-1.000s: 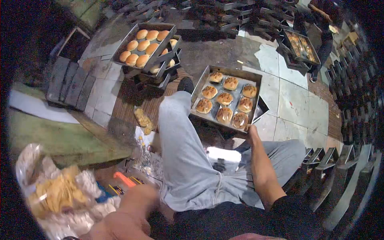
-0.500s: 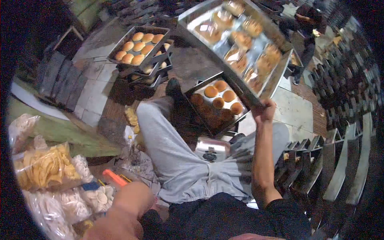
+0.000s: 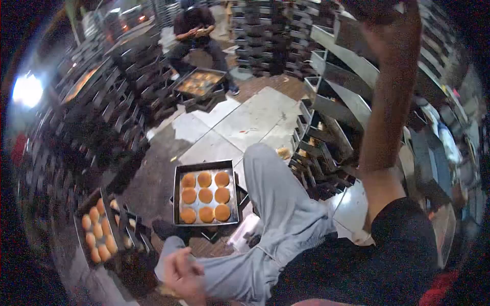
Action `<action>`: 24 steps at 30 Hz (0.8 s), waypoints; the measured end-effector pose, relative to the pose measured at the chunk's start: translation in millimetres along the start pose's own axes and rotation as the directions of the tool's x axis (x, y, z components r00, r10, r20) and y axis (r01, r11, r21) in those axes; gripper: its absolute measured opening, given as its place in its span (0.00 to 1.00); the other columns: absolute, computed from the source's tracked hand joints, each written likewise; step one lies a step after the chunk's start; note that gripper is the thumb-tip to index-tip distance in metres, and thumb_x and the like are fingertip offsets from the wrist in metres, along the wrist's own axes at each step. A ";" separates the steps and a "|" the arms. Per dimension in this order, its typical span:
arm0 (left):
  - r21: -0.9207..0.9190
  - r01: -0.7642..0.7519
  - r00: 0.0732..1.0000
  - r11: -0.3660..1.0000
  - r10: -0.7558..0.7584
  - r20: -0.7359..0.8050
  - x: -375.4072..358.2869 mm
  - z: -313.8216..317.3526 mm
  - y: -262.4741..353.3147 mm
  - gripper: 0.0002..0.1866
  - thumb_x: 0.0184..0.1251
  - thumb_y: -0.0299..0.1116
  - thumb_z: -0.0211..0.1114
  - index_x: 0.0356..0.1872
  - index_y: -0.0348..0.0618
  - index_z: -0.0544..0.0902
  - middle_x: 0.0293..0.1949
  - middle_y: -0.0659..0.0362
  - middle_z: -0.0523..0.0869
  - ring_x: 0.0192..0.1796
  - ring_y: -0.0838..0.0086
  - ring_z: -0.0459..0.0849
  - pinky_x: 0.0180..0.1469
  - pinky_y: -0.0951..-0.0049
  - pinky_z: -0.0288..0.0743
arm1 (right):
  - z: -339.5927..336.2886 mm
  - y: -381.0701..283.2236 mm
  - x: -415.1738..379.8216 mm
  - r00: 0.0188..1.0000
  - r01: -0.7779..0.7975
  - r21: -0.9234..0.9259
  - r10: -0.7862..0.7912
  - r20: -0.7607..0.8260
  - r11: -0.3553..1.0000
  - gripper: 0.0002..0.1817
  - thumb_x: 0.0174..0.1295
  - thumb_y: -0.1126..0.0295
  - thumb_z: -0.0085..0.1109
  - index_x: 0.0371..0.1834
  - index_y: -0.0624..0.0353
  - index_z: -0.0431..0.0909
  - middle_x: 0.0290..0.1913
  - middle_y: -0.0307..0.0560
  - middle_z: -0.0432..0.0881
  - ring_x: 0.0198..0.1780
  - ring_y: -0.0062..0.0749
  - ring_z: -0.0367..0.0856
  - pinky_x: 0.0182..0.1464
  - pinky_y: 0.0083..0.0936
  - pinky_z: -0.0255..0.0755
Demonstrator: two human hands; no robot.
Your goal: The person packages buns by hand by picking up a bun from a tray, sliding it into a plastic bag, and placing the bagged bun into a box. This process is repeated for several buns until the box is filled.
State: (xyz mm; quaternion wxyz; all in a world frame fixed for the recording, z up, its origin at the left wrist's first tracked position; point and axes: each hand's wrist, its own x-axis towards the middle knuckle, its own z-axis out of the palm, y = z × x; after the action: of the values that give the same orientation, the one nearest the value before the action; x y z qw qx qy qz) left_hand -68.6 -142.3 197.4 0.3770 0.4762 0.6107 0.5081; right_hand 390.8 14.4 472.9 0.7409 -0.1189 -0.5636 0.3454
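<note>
Buns [image 3: 205, 196] sit in three neat rows on a flat metal tray [image 3: 176, 196]. The tray lies on the floor, just in front of the person's grey trouser leg [image 3: 278, 204]. No hand is touching it.

The right hand [image 3: 392, 28] is way up high, at the very top of the picture, close to the tall metal racks [image 3: 337, 102] on that side. The arm is stretched almost straight up from the shoulder. The picture is dark and smeared up there. I cannot tell if the fingers are closed on something or loose. There may be a dark thing over the hand, but it is too blurry to be sure.

The left hand [image 3: 181, 273] is down low, near the knee. Its fingers look bent in, but it is blurry too, so I cannot tell if it holds anything.

My guess is that the work now is up at the racks, with the high arm putting something there or taking something down. The bun tray on the floor looks like it is waiting for its turn. To pick it up, the raised arm would need to come down, and a hand would need to take the tray by its rim and keep it flat so the buns do not slide.

A second tray of buns [image 3: 97, 232] sits off to the left on some stacked trays. Far back, another person [image 3: 196, 25] sits by one more tray [image 3: 199, 81].
</note>
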 end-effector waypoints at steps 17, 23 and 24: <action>0.569 -0.125 0.989 0.812 0.060 0.132 15.8 -36.2 -135.6 0.22 0.78 0.41 0.62 0.62 0.33 0.80 0.60 0.37 0.83 0.58 0.42 0.82 0.60 0.50 0.75 | -94.8 -127.5 -95.4 0.681 -0.426 -0.551 -0.147 -0.717 0.717 0.35 0.68 0.39 0.59 0.67 0.56 0.75 0.58 0.55 0.84 0.47 0.58 0.88 0.44 0.52 0.88; 0.821 -0.064 0.950 0.568 0.286 -0.124 -61.7 -6.9 -181.6 0.44 0.67 0.67 0.65 0.72 0.43 0.76 0.79 0.42 0.64 0.73 0.36 0.69 0.73 0.37 0.62 | -119.4 -113.1 -101.3 0.789 -0.139 -0.880 -0.588 0.179 -0.455 0.35 0.74 0.43 0.58 0.74 0.56 0.70 0.72 0.53 0.74 0.73 0.43 0.72 0.76 0.41 0.61; 0.858 0.115 0.992 0.500 -0.106 -0.071 -69.8 1.2 -136.8 0.49 0.66 0.70 0.62 0.79 0.49 0.63 0.83 0.45 0.54 0.77 0.38 0.63 0.75 0.38 0.60 | -127.5 -108.1 -93.7 0.832 -0.085 -0.766 -0.468 0.297 -0.637 0.34 0.74 0.46 0.59 0.73 0.58 0.70 0.73 0.54 0.73 0.74 0.42 0.70 0.76 0.40 0.60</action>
State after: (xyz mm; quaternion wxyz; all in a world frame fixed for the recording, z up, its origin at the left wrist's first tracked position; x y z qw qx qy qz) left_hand -76.3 -213.4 61.5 0.1203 0.5582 0.8128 0.1151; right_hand 536.7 -98.2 420.6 0.3623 -0.6111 -0.4350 -0.5533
